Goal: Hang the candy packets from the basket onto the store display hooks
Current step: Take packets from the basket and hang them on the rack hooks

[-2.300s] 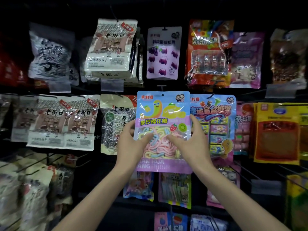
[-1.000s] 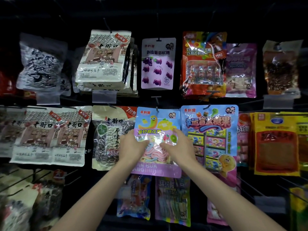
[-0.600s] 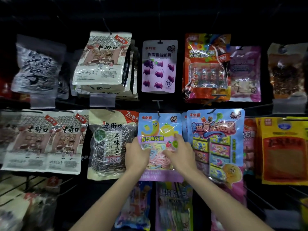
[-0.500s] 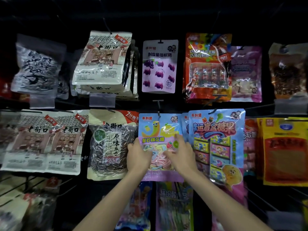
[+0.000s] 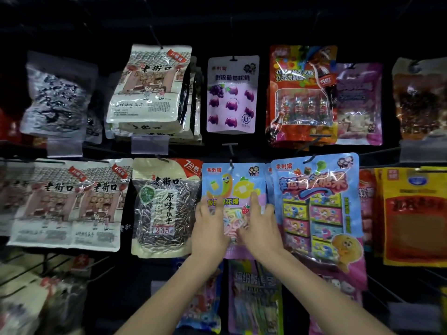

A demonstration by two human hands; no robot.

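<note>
The candy packet (image 5: 233, 187) is light blue with a pink bottom and pastel gummy strips behind a window. Its top hole sits on a display hook (image 5: 231, 163) in the middle row, between a sunflower seed bag (image 5: 164, 206) and a blue blind-box candy packet (image 5: 316, 204). My left hand (image 5: 210, 229) lies on the packet's lower left front. On its lower right front lies my right hand (image 5: 260, 229). The fingers of both hands are spread and blurred, none visibly curled round an edge. The basket is out of view.
Filled hooks surround the spot: a purple grape gummy packet (image 5: 231, 95) above, seed bags (image 5: 150, 85) at upper left, a red cola candy pack (image 5: 302, 93) at upper right, yellow packs (image 5: 411, 213) at right. More candy packets (image 5: 254, 296) hang below my hands.
The packet has gone from held in front of the shelf to hanging on the hook. My hands have shifted from gripping its sides to lying spread on its front.
</note>
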